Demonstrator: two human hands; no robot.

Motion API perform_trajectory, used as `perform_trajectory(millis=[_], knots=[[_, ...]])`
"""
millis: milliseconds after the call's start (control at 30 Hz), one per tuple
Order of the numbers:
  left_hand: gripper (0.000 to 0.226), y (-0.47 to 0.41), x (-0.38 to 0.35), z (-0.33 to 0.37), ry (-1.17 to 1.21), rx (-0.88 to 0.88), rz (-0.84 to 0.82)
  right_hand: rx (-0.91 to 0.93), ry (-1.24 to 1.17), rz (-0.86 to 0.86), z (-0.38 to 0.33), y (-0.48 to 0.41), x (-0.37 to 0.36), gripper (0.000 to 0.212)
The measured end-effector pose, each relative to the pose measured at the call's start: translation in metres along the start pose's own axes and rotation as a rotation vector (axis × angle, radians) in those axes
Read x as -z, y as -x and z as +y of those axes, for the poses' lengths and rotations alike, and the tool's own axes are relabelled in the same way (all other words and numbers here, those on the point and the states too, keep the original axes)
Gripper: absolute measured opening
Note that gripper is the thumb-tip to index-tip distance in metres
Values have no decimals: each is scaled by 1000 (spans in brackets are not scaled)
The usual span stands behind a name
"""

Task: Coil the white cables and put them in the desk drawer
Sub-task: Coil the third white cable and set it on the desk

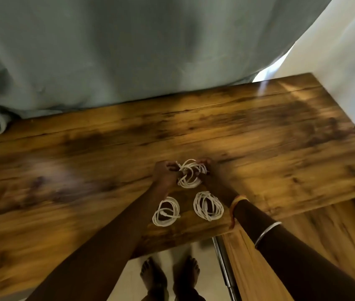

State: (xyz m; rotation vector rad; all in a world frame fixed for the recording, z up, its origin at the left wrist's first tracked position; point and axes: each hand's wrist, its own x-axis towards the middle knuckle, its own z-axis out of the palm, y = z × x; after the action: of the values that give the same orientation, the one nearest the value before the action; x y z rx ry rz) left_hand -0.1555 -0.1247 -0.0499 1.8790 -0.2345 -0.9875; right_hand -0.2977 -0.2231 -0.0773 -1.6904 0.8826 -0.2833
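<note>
Three white cable coils on the wooden counter (pixel 85 170), all near its front edge, right of centre

Held coil (pixel 190 174): loose, uneven loops, farthest from the person. It sits directly between the two hands, just above or touching the wood; cannot tell which.
- Left hand (pixel 165 174): fingers curled, gripping the coil's left side. A short cable end pokes out by the fingertips.
- Right hand (pixel 210 177): fingers curled round the coil's right side, loops passing under them.
- The hands are close together with only the coil between them.

Left coil (pixel 166 211): flat on the counter, nearer the person, just beside the left forearm. No hand on it.

Right coil (pixel 208 205): flat, tighter wound, between the two forearms. It lies apart from the left coil and just short of the right wrist. No hand on it.

Right wrist carries an orange thread band (pixel 237 200), and a metal bangle (pixel 267 232) sits further up the arm.

Grey-green curtain (pixel 107 51) hangs behind the counter, white cloth (pixel 345 51) at far right.

Below the front edge at right is a paler wooden panel (pixel 324 235) with a metal rail (pixel 222 257). Cannot tell whether it is the drawer. Bare feet (pixel 152 276) on a pale floor
</note>
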Motion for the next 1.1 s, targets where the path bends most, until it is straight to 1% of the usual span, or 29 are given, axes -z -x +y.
perform_trajectory(millis=[67,100,167,233,300,367,467,600,733,800,933,1033,1100], knots=[[38,-1,2,-8,-50,-2,18,33,158,42,5,-1,-3,45],[41,-2,3,-11,-76,-9,34,45,215,59,4,-2,-3,43],[46,-5,3,-13,-174,-33,59,59,290,71,3,-4,-3,29],[44,-7,3,-11,-353,-62,76,59,404,72,5,-9,-5,26],[44,-11,4,-10,-533,-109,79,10,496,81,11,-17,-6,23],[46,-11,5,-8,-614,-142,69,-51,563,76,13,-21,-6,20],[50,-11,8,-7,-626,-155,48,-68,591,76,15,-23,-6,23],[54,-9,11,-7,-564,-138,13,-73,538,63,12,-20,-6,27],[56,-10,13,-5,-552,-141,-2,-40,470,50,26,-23,-6,42],[55,-10,13,-4,-540,-148,-5,-31,446,42,20,-20,-6,46],[58,-10,17,-3,-483,-128,-19,10,436,14,3,-13,-6,30],[57,-10,19,-1,-466,-139,-17,23,414,14,0,-12,-5,34],[48,-9,21,2,-457,-162,-20,34,407,12,-3,-12,-4,37]])
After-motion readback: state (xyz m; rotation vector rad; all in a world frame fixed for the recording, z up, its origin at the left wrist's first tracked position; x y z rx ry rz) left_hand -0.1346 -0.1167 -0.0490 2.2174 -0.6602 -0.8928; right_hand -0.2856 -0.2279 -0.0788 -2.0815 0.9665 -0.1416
